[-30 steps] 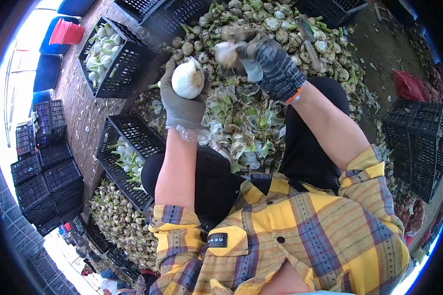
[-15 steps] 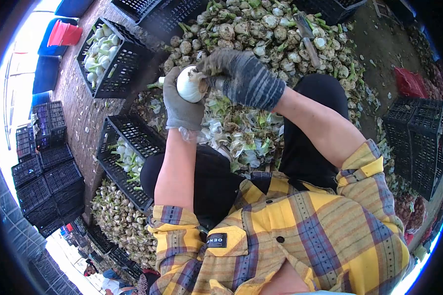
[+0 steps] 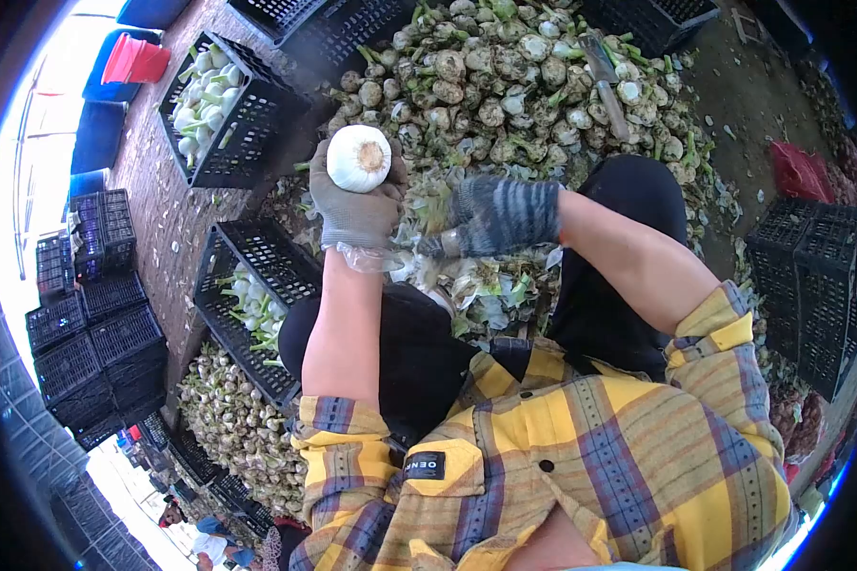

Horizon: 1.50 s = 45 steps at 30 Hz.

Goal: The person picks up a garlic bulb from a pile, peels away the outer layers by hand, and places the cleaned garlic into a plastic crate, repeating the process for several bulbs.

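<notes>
My left hand [image 3: 357,211], in a grey work glove, is closed around a peeled white garlic bulb [image 3: 357,157]. The bulb's brownish root end points up toward me. Over the heap of stripped skins [image 3: 490,281] hangs my right hand [image 3: 490,217], in a dark striped glove, apart from the bulb. Motion smears its fingers, so I cannot tell whether they hold anything. Beyond both hands rises a large pile of unpeeled, soil-marked garlic [image 3: 505,95]. A knife with a worn handle [image 3: 611,107] lies on top of that pile.
Two black crates of cleaned garlic, one upright [image 3: 233,119] and one tipped [image 3: 257,257], stand to my left. Another garlic heap [image 3: 233,419] lies nearer. Stacked black crates [image 3: 95,343] are at far left, more [image 3: 805,276] at right. A red bucket [image 3: 135,61] stands back left.
My right hand has left the bulb and moved down over the skins. The bulb in my left hand has turned root end up. The whole view has shifted slightly.
</notes>
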### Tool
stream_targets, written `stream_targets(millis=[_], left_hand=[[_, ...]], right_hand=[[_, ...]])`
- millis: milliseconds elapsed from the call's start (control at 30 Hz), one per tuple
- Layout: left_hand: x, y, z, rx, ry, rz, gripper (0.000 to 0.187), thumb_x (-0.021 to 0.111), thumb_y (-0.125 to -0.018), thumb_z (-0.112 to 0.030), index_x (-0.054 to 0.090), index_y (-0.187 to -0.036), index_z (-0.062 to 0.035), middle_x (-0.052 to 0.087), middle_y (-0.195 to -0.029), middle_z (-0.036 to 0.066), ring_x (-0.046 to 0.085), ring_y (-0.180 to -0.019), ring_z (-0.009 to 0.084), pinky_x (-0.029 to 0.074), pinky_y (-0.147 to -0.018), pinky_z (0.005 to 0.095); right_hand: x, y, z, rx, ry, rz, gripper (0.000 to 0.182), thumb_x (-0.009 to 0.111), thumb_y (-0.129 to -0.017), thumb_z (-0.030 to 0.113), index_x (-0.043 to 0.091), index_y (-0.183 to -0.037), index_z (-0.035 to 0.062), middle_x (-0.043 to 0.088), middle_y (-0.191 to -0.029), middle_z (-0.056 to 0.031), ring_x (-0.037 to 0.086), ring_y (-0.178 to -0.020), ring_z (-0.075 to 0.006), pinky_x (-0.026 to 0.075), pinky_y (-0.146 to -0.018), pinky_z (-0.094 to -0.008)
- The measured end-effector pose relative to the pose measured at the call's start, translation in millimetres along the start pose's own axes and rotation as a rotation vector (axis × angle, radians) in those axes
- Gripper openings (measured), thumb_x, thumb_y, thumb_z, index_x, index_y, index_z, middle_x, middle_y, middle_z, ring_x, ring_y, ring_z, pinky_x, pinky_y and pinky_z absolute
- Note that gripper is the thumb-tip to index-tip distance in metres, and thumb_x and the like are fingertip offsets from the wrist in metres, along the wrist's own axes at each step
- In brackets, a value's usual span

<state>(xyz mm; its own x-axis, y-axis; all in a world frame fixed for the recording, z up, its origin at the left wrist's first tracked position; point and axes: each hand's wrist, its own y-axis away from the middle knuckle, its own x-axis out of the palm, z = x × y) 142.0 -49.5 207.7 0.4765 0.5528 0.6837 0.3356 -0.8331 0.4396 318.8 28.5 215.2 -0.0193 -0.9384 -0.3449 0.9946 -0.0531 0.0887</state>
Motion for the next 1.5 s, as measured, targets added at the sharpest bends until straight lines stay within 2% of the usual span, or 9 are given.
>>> stream_targets(millis=[267,367,467,533,633,800,967,1300,1500], left_hand=[[15.4,-3.1,0.8,0.022,0.245,-0.260,0.043,0.042,-0.082,-0.044,0.057,-0.101,-0.0086,0.062,-0.088,0.009,0.060,-0.082,0.0294,0.049,-0.058,0.0405],[16.6,-1.5,2.5,0.139,0.285,-0.222,0.039,0.042,-0.084,-0.041,0.057,-0.102,-0.0100,0.063,-0.091,0.007,0.060,-0.085,0.0272,0.051,-0.069,0.0430],[17.3,6.5,-0.2,0.200,0.192,-0.149,0.033,0.042,-0.087,-0.036,0.056,-0.105,-0.0114,0.064,-0.096,0.005,0.060,-0.091,0.0255,0.051,-0.079,0.0427],[18.7,13.6,-8.6,0.195,0.276,-0.162,0.033,0.043,-0.088,-0.036,0.056,-0.106,-0.0111,0.063,-0.097,0.006,0.060,-0.090,0.0263,0.051,-0.078,0.0437],[17.2,21.8,-23.1,0.223,0.341,-0.096,0.035,0.043,-0.088,-0.037,0.056,-0.106,-0.0097,0.063,-0.096,0.009,0.061,-0.085,0.0270,0.053,-0.073,0.0424],[19.7,72.8,-45.0,0.300,0.381,-0.059,0.041,0.047,-0.088,-0.036,0.046,-0.114,-0.0038,0.054,-0.109,0.015,0.057,-0.095,0.0332,0.054,-0.076,0.0446],[-45.5,131.5,-81.0,0.474,0.407,-0.019,0.045,0.047,-0.087,-0.041,0.050,-0.111,-0.0034,0.058,-0.105,0.017,0.058,-0.095,0.0346,0.056,-0.071,0.0433],[-237.4,285.0,-15.1,0.566,0.569,-0.716,0.030,0.050,-0.087,-0.038,0.056,-0.099,-0.0117,0.061,-0.086,0.007,0.060,-0.077,0.0254,0.054,-0.060,0.0335],[-315.8,405.9,53.3,0.583,0.242,-1.283,0.026,0.058,-0.082,-0.040,0.059,-0.091,-0.0154,0.061,-0.079,-0.001,0.060,-0.067,0.0123,0.050,-0.053,0.0255]], right_hand=[[-7.3,4.8,3.6,0.027,0.006,-0.063,0.031,0.061,-0.075,0.029,0.066,-0.095,0.0058,0.065,-0.088,-0.0177,0.061,-0.080,-0.0322,0.048,-0.075,-0.0396],[-6.4,-0.3,-9.0,0.088,0.509,-0.261,0.034,0.057,-0.079,0.034,0.066,-0.092,0.0049,0.064,-0.081,-0.0184,0.060,-0.074,-0.0345,0.048,-0.071,-0.0411],[-12.6,2.3,-1.0,0.161,-0.109,-0.387,0.036,0.055,-0.084,0.036,0.066,-0.085,0.0023,0.061,-0.066,-0.0182,0.058,-0.061,-0.0246,0.047,-0.062,-0.0352],[-24.6,12.4,7.5,0.220,0.103,-0.365,0.032,0.053,-0.089,0.024,0.061,-0.106,-0.0018,0.065,-0.099,-0.0112,0.060,-0.090,-0.0149,0.048,-0.082,-0.0290],[-9.4,37.7,6.6,0.052,-1.402,-0.418,0.036,0.054,-0.087,0.027,0.054,-0.113,0.0016,0.058,-0.113,-0.0161,0.057,-0.101,-0.0340,0.045,-0.089,-0.0542],[34.4,105.7,-17.0,-0.202,-1.364,-0.509,0.039,0.050,-0.088,0.033,0.052,-0.116,0.0061,0.055,-0.118,-0.0100,0.048,-0.114,-0.0312,0.033,-0.099,-0.0558],[71.6,147.1,-22.8,-0.026,-1.335,0.004,0.033,0.058,-0.073,0.048,0.052,-0.072,0.0159,0.052,-0.072,-0.0017,0.052,-0.071,-0.0219,0.041,-0.069,-0.0405],[-4.4,67.2,-98.6,0.063,0.507,-0.694,0.032,0.035,-0.094,0.022,0.047,-0.116,0.0029,0.054,-0.115,-0.0124,0.053,-0.101,-0.0215,0.041,-0.091,-0.0364],[-29.6,-7.2,-22.1,-0.167,1.787,-0.310,0.034,0.048,-0.088,0.022,0.052,-0.115,0.0028,0.059,-0.109,-0.0131,0.054,-0.104,-0.0281,0.038,-0.096,-0.0398]])
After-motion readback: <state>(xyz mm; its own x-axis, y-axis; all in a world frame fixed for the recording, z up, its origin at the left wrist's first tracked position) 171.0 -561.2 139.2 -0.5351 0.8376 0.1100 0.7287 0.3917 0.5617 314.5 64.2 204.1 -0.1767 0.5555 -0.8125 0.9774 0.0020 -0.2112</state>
